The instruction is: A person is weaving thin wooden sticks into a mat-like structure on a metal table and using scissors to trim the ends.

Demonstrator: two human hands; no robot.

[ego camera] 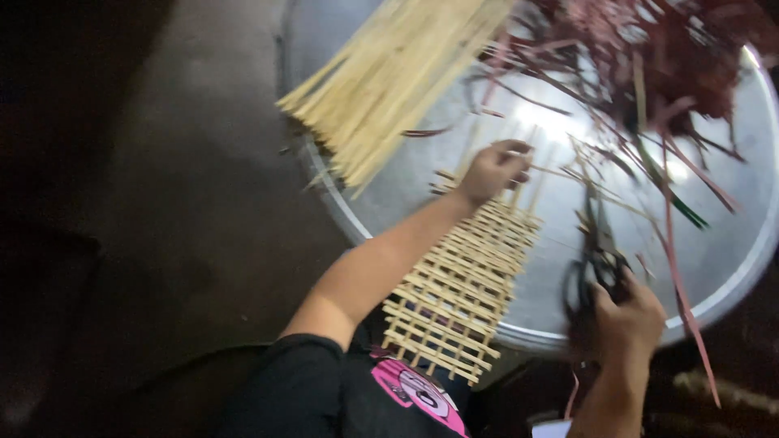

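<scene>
Dim floor [162, 203], grey and bare, lies at the left; on it sits a large round metal tray [730, 268] that carries the work.

- Woven lattice mat [458, 288]: pale flat strips crossed in an open grid; far end lies on the tray's near-left part, near end overhangs the rim toward the person's lap.
- Left hand [493, 169]: at the mat's far end, grip closed on the loose upright strip ends there.
- Right hand [626, 318]: at the tray's near rim, grip clenched round the handles of dark scissors [599, 251], blades pointing toward the tray's middle.
- Bundle of pale strips [389, 81]: lies across the tray's far-left rim, ends fanned over the edge.
- Heap of dark red strips [657, 57]: at the tray's far-right part, strands trailing down toward the near-right rim.
</scene>
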